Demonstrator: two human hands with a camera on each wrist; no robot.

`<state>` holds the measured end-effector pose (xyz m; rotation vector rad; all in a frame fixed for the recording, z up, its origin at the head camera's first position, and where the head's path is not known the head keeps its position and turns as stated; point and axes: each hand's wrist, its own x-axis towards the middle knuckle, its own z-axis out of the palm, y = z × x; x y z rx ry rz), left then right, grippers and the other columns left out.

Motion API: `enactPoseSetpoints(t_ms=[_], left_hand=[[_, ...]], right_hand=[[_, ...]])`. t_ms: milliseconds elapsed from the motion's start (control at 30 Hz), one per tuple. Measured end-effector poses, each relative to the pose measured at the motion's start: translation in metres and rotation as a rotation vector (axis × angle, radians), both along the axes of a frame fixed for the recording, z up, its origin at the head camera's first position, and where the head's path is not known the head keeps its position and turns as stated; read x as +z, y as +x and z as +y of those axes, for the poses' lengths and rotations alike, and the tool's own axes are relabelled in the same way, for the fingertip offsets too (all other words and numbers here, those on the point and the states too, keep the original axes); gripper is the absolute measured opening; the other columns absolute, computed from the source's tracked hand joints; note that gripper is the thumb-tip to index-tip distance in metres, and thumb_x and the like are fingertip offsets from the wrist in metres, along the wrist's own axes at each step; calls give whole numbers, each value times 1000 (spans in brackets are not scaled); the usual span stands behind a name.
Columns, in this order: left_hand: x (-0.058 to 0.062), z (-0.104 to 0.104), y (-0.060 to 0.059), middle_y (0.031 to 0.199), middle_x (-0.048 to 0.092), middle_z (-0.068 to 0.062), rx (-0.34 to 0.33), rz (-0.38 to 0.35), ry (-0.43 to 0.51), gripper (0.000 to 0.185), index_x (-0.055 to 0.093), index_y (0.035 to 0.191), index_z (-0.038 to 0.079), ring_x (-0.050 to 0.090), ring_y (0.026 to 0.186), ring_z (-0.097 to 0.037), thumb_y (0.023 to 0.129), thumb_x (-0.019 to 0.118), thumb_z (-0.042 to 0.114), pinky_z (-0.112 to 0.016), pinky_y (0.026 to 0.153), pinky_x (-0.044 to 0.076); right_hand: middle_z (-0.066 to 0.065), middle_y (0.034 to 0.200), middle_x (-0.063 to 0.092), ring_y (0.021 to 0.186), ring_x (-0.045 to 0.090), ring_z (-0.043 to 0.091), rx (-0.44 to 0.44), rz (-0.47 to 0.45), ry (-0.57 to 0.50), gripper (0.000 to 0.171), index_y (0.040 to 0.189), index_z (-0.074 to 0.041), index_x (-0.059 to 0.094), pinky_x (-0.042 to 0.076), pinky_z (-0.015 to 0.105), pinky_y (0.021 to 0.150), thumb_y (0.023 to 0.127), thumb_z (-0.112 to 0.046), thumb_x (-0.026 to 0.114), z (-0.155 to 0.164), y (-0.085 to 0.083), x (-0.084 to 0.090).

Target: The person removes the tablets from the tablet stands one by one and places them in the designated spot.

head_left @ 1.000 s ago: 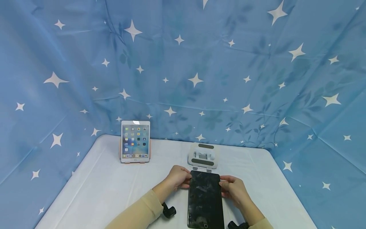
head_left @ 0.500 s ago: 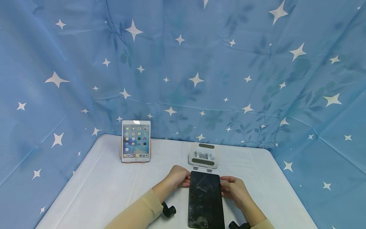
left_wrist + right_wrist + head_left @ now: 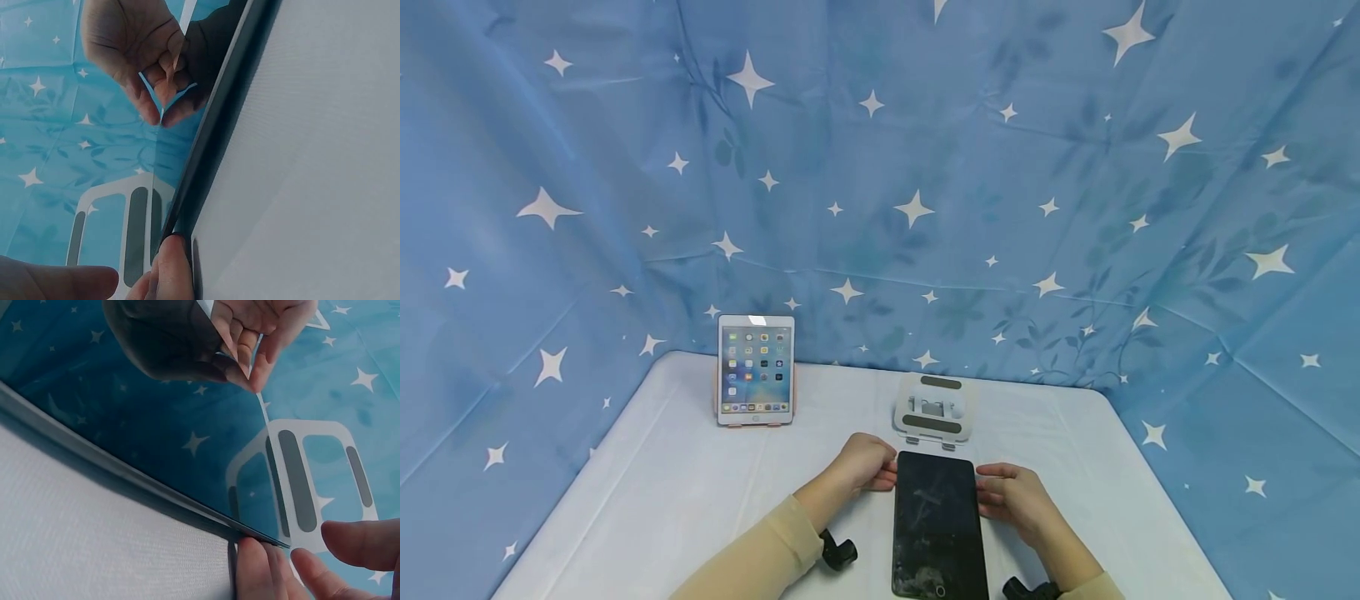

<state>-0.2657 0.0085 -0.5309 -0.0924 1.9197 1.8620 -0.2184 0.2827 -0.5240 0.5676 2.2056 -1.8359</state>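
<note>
Fingertips of my left hand (image 3: 865, 467) and right hand (image 3: 1011, 493) are pinching the far corners of the flat black glass-fronted tablet (image 3: 937, 525) lying near me on the white table (image 3: 662, 492), and I judge lifting it onto the grey folding stand (image 3: 934, 410) just beyond is calling for a firmer, balanced hold.

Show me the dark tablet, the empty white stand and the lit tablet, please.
dark tablet (image 3: 937, 521), head view, middle of its black screen.
empty white stand (image 3: 934, 408), head view, centre of its back plate.
lit tablet (image 3: 756, 369), head view, middle of its bright screen.
</note>
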Motion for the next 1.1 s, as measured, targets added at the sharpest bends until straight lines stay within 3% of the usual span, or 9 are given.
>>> enactPoseSetpoints(t_ms=[267, 1100], left_hand=[[2, -3, 0, 93, 76, -16, -10, -16, -41, 28, 68, 123, -7, 73, 67, -12, 103, 52, 3, -27, 63, 67], [0, -9, -1, 101, 80, -21, -11, -40, 9, 34, 65, 128, -9, 79, 75, -14, 99, 50, 0, -30, 69, 69]], right_hand=[[13, 101, 80, 84, 78, 20, -14, -46, -16, 39, 135, 11, 63, 70, 37, 76, 101, -7, 69, 6, 1, 2], [12, 102, 82, 85, 80, 19, 2, -41, -67, 42, 137, 12, 60, 70, 37, 75, 101, -6, 71, 10, 4, 6]])
